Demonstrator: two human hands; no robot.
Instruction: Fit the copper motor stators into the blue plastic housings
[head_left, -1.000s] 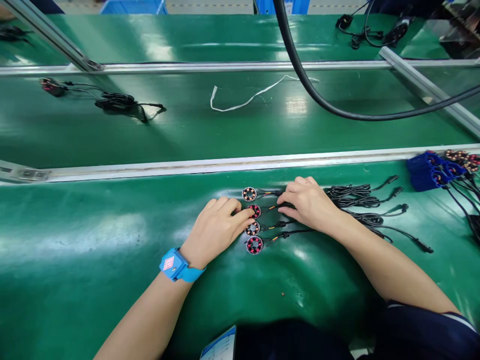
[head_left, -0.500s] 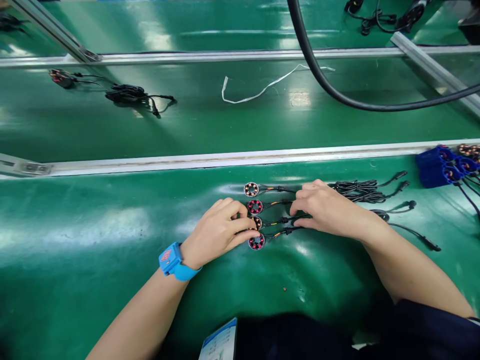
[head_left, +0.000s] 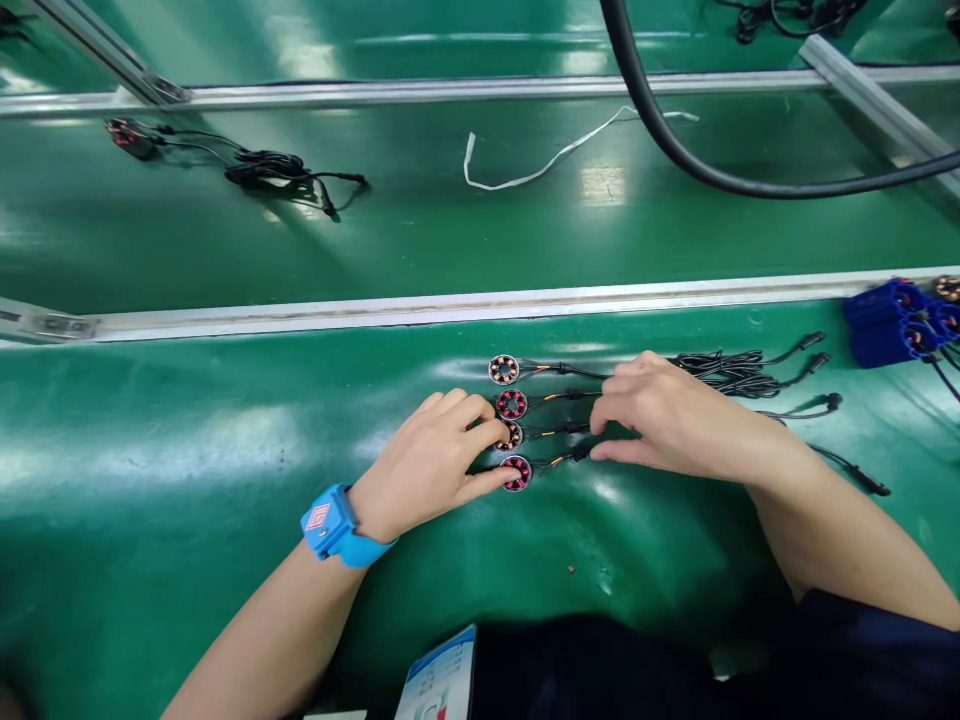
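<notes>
Several ring-shaped wound coils lie in a column on the green mat. The top ring [head_left: 504,369] has copper windings, the second ring [head_left: 511,404] red ones, the third ring [head_left: 512,435] copper, the bottom ring [head_left: 517,473] red. My left hand [head_left: 442,455] is open, its thumb on the bottom ring and a fingertip on the third. Thin leads run right from the rings to black cables. Over these cables is my right hand [head_left: 652,415], thumb and fingers apart, by the lower cable joints. Black cable bundle [head_left: 731,372] extends beyond it.
Blue holders [head_left: 885,325] with coils stand at the right. A metal rail [head_left: 360,317] crosses behind the rings. Beyond it lie another coil with black cable [head_left: 262,168] and a white strip [head_left: 525,180]. A thick black cable [head_left: 675,150] hangs at upper right.
My left thumb and fingers have spread, with the thumb now over the bottom ring. My right thumb and fingers have parted more. The view has shifted slightly.
</notes>
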